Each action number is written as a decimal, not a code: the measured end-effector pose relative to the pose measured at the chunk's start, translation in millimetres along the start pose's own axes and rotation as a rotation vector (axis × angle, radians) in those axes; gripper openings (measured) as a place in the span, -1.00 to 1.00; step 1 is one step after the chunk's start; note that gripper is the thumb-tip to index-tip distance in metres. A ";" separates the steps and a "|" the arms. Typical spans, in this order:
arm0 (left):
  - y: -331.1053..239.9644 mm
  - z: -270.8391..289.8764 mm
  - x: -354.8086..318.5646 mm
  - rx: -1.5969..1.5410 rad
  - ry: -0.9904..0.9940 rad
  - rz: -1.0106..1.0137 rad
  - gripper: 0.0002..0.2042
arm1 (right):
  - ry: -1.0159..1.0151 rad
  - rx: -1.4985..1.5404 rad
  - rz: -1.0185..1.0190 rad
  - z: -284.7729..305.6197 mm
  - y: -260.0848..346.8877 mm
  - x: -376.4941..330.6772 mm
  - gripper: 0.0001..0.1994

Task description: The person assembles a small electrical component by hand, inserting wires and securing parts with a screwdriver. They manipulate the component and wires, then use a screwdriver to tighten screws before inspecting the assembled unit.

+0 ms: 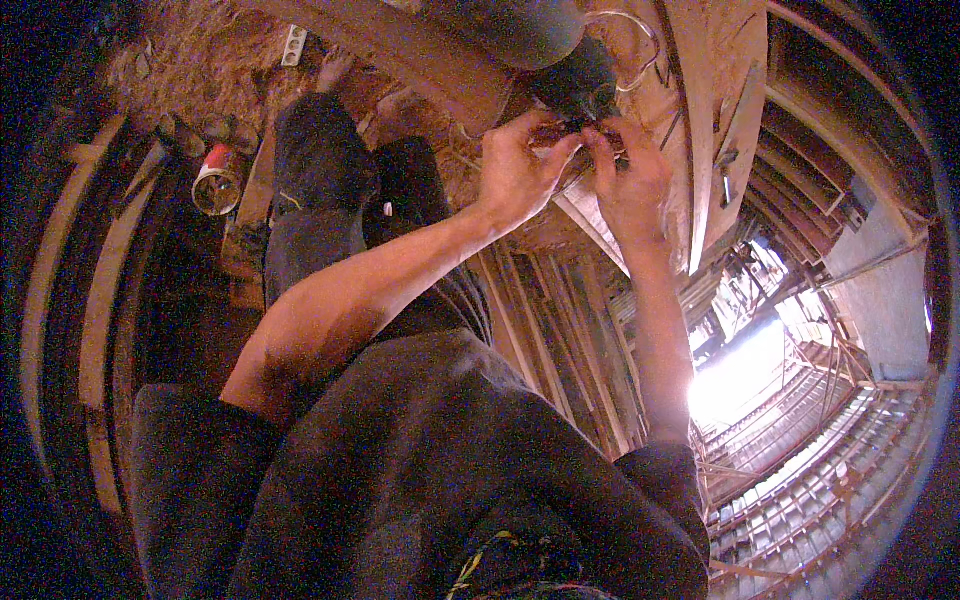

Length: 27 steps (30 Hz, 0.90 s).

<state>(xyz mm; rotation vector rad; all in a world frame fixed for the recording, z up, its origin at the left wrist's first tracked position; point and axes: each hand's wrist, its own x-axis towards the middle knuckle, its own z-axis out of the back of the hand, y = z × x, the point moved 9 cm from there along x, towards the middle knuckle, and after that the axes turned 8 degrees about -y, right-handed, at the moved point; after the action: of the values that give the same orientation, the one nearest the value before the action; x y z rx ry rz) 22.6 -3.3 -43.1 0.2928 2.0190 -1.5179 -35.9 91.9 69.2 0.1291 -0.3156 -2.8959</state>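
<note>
My left hand [522, 172] and my right hand [632, 185] are close together at the upper middle, thumbs and fingertips pinched. Whatever lies between the fingertips is small, dark and mostly covered by them; I cannot make out its kind. Just beyond the hands is a dark, box-like part [582, 80], next to the rounded end of a large grey cylinder [530, 30]. A thin pale wire [655, 45] curves in a loop to the right of the cylinder's end. My right hand is close to the edge of a wooden board [680, 165].
A white power strip [293, 46] lies on the brown, debris-covered ground [200, 65] at upper left. Below it is a red and white can [216, 180]. A small metal tool [727, 180] rests on the boards at right. Long timber strips [550, 320] stretch beneath my arms.
</note>
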 end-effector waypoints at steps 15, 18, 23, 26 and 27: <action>-1.3 0.5 0.0 -0.022 0.027 0.013 -0.68 | -0.003 0.119 -0.121 -1.0 -13.5 -4.9 -0.85; 8.3 -3.3 -0.6 -0.102 0.030 0.074 -0.67 | -0.035 0.117 -0.090 0.5 -11.2 -5.9 -0.84; 8.0 -2.5 -1.3 0.022 0.043 0.026 -0.65 | -0.076 0.127 -0.098 2.8 -11.0 -6.5 -0.83; 5.0 -1.3 -1.8 0.043 0.061 0.045 -0.64 | -0.075 0.146 -0.116 2.3 -11.7 -7.8 -0.83; 3.3 -0.6 -1.8 0.067 0.071 0.056 -0.64 | -0.063 0.138 -0.131 1.0 -12.8 -8.1 -0.83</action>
<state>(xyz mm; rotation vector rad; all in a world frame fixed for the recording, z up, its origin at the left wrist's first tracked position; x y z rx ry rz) 25.5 -1.4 -44.6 0.4322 1.9996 -1.5621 -30.9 106.1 67.8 0.0840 -0.5377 -3.0104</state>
